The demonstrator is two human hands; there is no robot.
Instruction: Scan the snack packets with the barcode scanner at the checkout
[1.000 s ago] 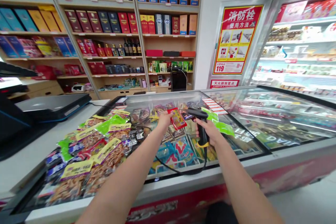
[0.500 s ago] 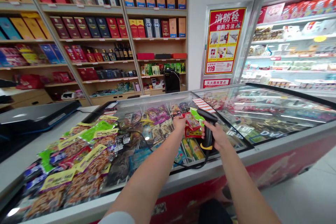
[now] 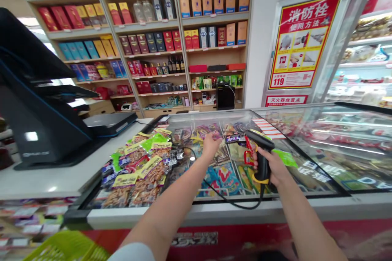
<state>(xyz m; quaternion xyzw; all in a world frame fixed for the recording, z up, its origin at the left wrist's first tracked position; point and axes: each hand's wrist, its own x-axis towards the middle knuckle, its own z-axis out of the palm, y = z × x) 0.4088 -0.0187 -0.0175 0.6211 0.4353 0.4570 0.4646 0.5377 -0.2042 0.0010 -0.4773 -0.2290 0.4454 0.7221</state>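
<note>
Head view: my right hand [image 3: 271, 168] is clamped around the grip of a black handheld barcode scanner [image 3: 262, 159] with a yellow band near its base, its nose pointing forward and down. A red snack packet [image 3: 249, 151] sits against the scanner's head, and it looks pinched in my right fingers along with the grip, though the scanner partly hides it. A small dark packet [image 3: 235, 138] sits just beside the scanner's head; I cannot tell whether it is held.

My left hand [image 3: 211, 145] is out over the glass lid of a chest freezer [image 3: 190, 217], its fingers close together and loosely bunched. I cannot tell whether they touch the glass or hold anything.

The scanner's black cable [image 3: 232, 200] loops across the lid. To my left, a heap of yellow-labelled snack packets [image 3: 137, 173] lies on the glass, near a white counter [image 3: 45, 181] carrying a black point-of-sale terminal [image 3: 39, 118]. Wooden shelves of boxed liquor [image 3: 147, 49] stand beyond, with a red fire-hydrant poster [image 3: 303, 43] to the right.
</note>
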